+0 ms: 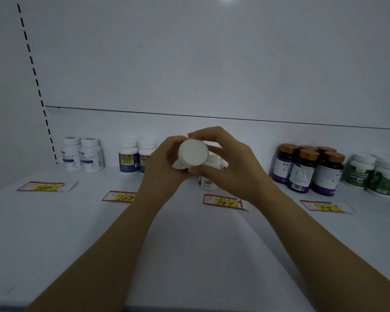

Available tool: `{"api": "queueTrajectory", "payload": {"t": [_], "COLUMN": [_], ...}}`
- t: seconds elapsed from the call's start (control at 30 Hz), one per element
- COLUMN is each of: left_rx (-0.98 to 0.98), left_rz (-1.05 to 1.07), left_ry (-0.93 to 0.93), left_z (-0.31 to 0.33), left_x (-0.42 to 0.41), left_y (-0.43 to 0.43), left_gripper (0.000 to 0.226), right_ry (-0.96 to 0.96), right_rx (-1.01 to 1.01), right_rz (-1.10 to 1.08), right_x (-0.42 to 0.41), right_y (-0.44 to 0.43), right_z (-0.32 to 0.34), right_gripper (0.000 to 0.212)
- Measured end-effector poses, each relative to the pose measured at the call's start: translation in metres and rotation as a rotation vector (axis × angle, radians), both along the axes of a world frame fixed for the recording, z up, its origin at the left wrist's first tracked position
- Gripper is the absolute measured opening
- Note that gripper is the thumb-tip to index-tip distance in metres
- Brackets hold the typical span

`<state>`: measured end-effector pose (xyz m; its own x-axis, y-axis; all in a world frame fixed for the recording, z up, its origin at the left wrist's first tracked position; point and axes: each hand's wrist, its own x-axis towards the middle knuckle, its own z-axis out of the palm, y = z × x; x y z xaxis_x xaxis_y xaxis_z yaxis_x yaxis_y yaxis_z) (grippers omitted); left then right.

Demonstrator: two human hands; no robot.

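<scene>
Both hands grip a white bottle over the shelf.

The shelf (189,244) spreads under both forearms. Above it the left hand (164,163) and right hand (230,163) curl round the bottle (193,155) from either side, fingertips meeting past its far edge, its round white end turned toward the camera. Held between the palms, it looks like a small, stiff plastic container, likely light, with smooth walls that could slip. The surest hold seems to be across the body, thumb opposite fingers, not on the end. A second bottle (208,182) stands just below the right hand, and a tag (223,201) lies beside that wrist.
</scene>
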<state>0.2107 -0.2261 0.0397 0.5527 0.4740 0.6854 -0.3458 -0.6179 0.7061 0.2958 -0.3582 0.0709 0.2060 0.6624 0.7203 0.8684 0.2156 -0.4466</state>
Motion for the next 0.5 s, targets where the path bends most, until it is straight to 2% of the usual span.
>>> {"api": "queueTrajectory", "payload": {"t": [0.17,0.27,0.33,0.4,0.5], "left_rx": [-0.227,-0.466,-0.584,-0.607,-0.628], "left_rz": [-0.313,-0.443,-0.464,-0.454,-0.466], "left_ry": [0.302,0.387,0.441,0.540,0.645], "left_z": [0.007,0.014,0.015,0.015,0.016], "left_x": [-0.004,-0.005,-0.006,-0.008,-0.012], "left_y": [-0.014,-0.019,-0.021,-0.022,-0.022], "left_gripper": [0.054,0.051,0.052,0.055,0.063], "right_ry": [0.396,0.540,0.668,0.809,0.977], "right_rx": [-0.013,-0.105,-0.212,-0.327,-0.385], "right_rz": [-0.038,-0.061,-0.062,-0.042,-0.012], "right_x": [0.009,0.015,0.017,0.017,0.015], "right_y": [-0.008,-0.011,-0.009,-0.008,-0.010], "right_z": [0.012,0.012,0.010,0.008,0.008], "right_gripper": [0.038,0.035,0.042,0.047,0.041]}}
